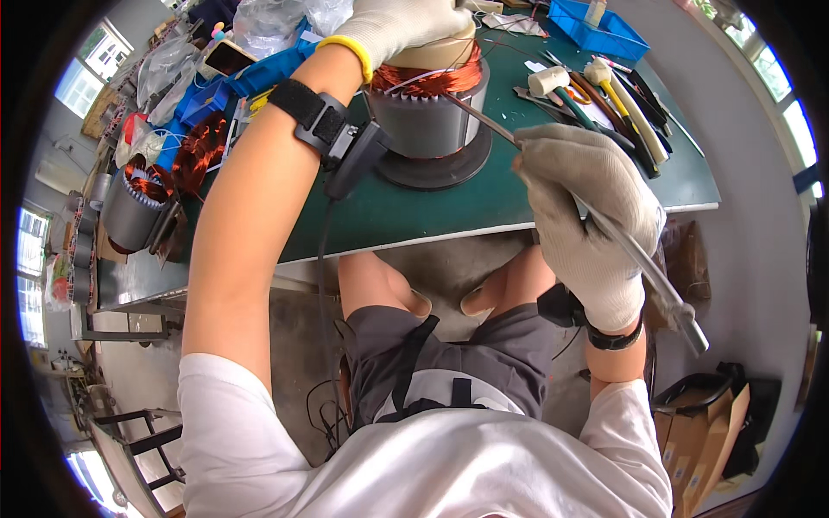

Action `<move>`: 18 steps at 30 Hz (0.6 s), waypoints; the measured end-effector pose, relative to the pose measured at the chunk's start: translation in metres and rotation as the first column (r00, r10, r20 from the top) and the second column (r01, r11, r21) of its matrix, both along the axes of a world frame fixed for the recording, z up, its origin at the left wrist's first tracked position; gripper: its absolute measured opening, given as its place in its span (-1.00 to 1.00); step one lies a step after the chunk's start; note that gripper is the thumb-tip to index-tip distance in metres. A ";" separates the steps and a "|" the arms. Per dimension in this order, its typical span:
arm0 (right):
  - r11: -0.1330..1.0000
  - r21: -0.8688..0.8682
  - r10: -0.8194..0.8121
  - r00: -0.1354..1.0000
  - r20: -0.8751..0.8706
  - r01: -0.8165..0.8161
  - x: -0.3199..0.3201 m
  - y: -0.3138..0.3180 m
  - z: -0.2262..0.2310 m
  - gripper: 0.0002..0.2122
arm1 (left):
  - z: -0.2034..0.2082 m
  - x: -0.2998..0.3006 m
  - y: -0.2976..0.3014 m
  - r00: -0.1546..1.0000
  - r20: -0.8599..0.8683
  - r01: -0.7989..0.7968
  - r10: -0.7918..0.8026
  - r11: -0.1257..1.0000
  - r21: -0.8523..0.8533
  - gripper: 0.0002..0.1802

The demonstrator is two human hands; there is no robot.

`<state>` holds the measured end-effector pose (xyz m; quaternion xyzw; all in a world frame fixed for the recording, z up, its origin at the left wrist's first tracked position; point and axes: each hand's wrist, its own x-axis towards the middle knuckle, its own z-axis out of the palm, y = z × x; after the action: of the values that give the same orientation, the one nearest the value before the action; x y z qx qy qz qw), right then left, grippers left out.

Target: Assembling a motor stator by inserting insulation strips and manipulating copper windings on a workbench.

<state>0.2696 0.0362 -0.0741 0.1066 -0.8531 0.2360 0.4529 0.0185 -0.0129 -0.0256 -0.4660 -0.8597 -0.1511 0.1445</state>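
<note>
A grey motor stator (423, 121) with orange copper windings (436, 79) stands upright on a round black base (436, 173). My left hand (401, 24), in a white knit glove with a yellow cuff, lies over the beige ring (440, 53) on top of the stator. The upper picture edge cuts this hand off, so its grip is unclear. In my right hand (591, 198), also gloved, is a long thin metal rod tool (635, 250), fingers wrapped round it. Its narrow tip reaches the toothed rim beside the windings; the thicker end points down and right.
On the green table (553, 203), a white-headed mallet (548, 82), a yellow-handled hammer (598, 71) and several hand tools lie at right. A blue tray (596, 30) stands behind. At left are another stator (134, 211), loose copper coils (199, 151) and a phone (229, 58).
</note>
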 end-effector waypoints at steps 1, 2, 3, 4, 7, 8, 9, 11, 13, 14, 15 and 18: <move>1.000 0.003 0.000 1.000 0.000 0.000 0.002 -0.001 -0.005 -0.78 | 0.001 -0.004 0.000 0.999 -0.021 -0.030 0.030 1.000 0.005 -0.56; 0.999 0.009 0.034 0.999 -0.010 -0.034 0.006 -0.004 -0.017 -0.78 | 0.000 -0.008 -0.002 0.997 -0.070 0.024 -0.024 1.000 -0.010 -0.57; 0.997 0.020 0.072 0.997 -0.020 -0.072 0.010 -0.007 -0.026 -0.78 | -0.001 -0.010 -0.004 0.997 -0.070 0.021 -0.021 1.000 -0.002 -0.57; 0.987 0.122 0.108 0.994 -0.036 -0.103 0.015 -0.009 -0.032 -0.72 | -0.003 -0.008 -0.007 0.994 -0.059 0.090 -0.088 0.996 0.020 -0.57; 0.997 -0.010 0.071 0.974 -0.216 -0.075 0.044 -0.012 -0.058 -0.74 | 0.001 -0.008 -0.004 0.980 -0.018 0.200 -0.200 0.979 0.027 -0.54; 0.997 -0.044 0.049 0.975 -0.218 -0.060 0.046 -0.011 -0.061 -0.76 | 0.002 -0.009 -0.005 0.983 -0.056 0.174 -0.174 0.985 -0.009 -0.52; 0.996 -0.078 0.017 0.976 -0.217 -0.035 0.047 -0.009 -0.062 -0.78 | 0.003 -0.007 -0.004 0.983 -0.091 0.156 -0.159 0.987 -0.044 -0.51; 1.000 -0.003 0.008 0.989 -0.150 -0.009 0.039 -0.007 -0.057 -0.71 | 0.004 -0.001 -0.001 0.995 -0.033 0.085 -0.089 0.989 -0.122 -0.48; 0.998 0.017 0.057 0.992 -0.112 -0.055 0.032 -0.009 -0.055 -0.60 | 0.008 0.015 0.002 0.988 0.071 -0.129 0.140 0.980 -0.149 -0.47; 0.996 0.057 0.070 0.991 -0.118 -0.064 0.034 -0.007 -0.059 -0.52 | 0.011 0.020 -0.006 0.991 0.119 -0.044 0.059 0.991 -0.126 -0.43; 0.995 0.043 0.092 0.979 -0.183 -0.086 0.034 -0.008 -0.067 -0.50 | 0.010 0.017 -0.004 0.991 0.120 -0.048 0.062 0.991 -0.123 -0.43; 0.995 0.073 0.079 0.980 -0.181 -0.066 0.033 -0.010 -0.072 -0.50 | 0.013 0.014 -0.005 0.998 0.051 0.037 -0.033 0.995 -0.092 -0.44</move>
<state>0.3029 0.0261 -0.1459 0.1741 -0.8106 0.2127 0.5171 0.0327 -0.0182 -0.0122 -0.4833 -0.8608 -0.1250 0.0988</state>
